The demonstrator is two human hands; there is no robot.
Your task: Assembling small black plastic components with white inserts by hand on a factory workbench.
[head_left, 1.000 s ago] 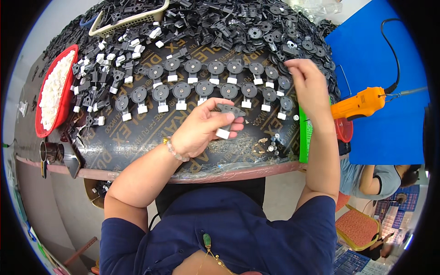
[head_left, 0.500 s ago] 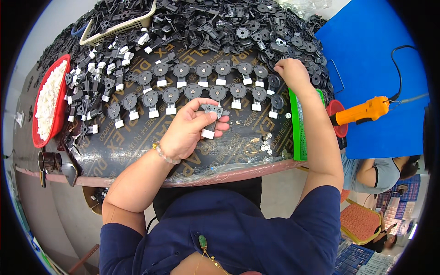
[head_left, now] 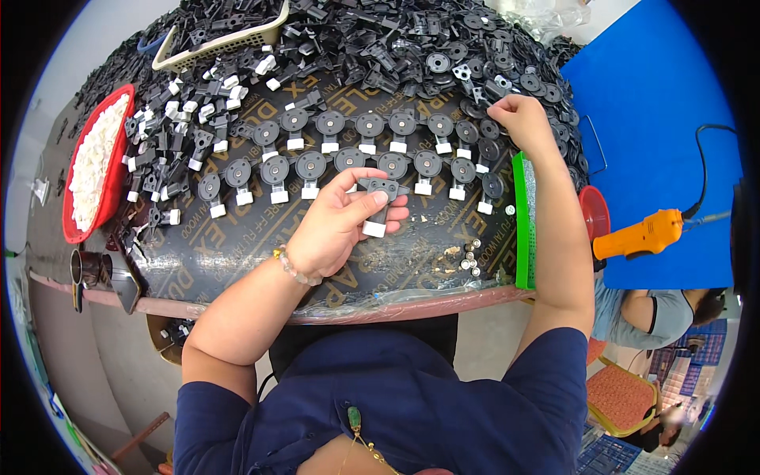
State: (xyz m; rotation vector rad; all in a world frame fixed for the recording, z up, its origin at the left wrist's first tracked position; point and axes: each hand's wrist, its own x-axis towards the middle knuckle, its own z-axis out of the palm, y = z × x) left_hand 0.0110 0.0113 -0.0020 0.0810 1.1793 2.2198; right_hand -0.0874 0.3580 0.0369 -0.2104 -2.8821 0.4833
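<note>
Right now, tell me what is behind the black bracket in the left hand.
Behind the black bracket, fingers of the left hand extend; their tips show past its right edge. The bracket covers their middle stretches, so those cannot be seen.

On the counter [head_left: 229, 265] before me, two rows of disc pieces [head_left: 309, 166] lie between a basket [head_left: 113, 190] of small pieces [head_left: 95, 158] at left and a tray [head_left: 521, 229] at right, with a heap of parts [head_left: 356, 43] behind, a bracket [head_left: 381, 188] in my left grip [head_left: 336, 224] in front, and my right grip [head_left: 520, 123] beyond the tray.

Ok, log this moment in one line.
left hand: holding black part with white end | right hand: near black discs, grasp unclear
</note>
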